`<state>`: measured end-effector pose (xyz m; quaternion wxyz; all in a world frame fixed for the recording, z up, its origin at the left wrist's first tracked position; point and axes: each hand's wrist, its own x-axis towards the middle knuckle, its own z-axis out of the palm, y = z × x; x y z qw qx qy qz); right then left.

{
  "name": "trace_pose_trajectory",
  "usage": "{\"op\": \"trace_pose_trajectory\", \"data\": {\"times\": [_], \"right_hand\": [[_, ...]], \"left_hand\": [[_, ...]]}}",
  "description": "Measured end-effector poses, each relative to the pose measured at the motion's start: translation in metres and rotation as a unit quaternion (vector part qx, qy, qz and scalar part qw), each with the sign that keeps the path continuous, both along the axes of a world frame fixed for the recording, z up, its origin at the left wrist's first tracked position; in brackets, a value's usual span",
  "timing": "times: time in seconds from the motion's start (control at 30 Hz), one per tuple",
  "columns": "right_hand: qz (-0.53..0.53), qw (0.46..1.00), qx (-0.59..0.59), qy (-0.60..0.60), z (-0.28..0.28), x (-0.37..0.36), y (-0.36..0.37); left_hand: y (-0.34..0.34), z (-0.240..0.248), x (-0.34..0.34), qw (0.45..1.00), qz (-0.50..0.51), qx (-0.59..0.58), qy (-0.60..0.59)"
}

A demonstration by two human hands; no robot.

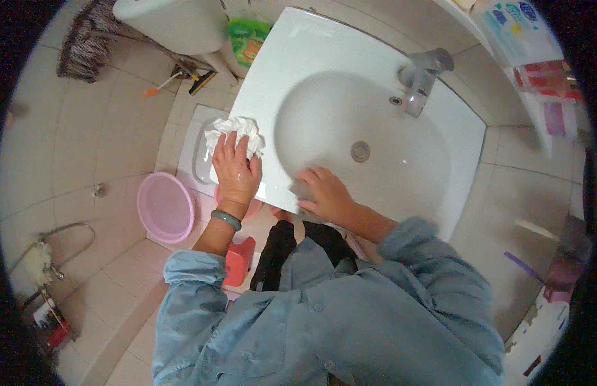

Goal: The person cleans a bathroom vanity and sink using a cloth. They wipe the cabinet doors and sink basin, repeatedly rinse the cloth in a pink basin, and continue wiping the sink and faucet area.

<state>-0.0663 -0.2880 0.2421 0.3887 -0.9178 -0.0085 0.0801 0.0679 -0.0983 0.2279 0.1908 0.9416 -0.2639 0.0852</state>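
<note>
At the left rim of the white washbasin point(272, 64), my left hand point(236, 168) presses its fingers into a crumpled white tissue point(252, 130) and keeps it against the ceramic. A green bangle circles that wrist. My right hand point(329, 191), slightly blurred, is over the basin's front edge with its fingers bent. Under those fingers shows a greyish flat pad point(302, 190), mostly covered, so its kind is unclear. The round drain point(360, 151) lies in the basin's bowl, beyond my right hand.
A faucet point(422, 87) stands at the basin's far right. Left of the basin are a squat toilet point(187, 145) and a pink tub point(140, 209). A red plastic stool point(239, 262) is by my legs. A green packet point(247, 40) stands behind the basin, and a shelf with packages point(517, 38) is at right.
</note>
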Motion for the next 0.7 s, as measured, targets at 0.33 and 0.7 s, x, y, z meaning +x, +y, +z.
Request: {"op": "trace_pose_trajectory", "data": {"times": [0.33,0.7], "right_hand": [[0.007,0.997,-0.018,0.074,-0.003,-0.065,-0.056],[-0.217,0.970,0.038,-0.100,-0.008,0.121,-0.052]], "left_hand": [[-0.003,0.000,-0.003,1.000,-0.002,-0.019,-0.003],[-0.001,0.002,-0.003,1.000,0.007,-0.001,-0.006]]}}
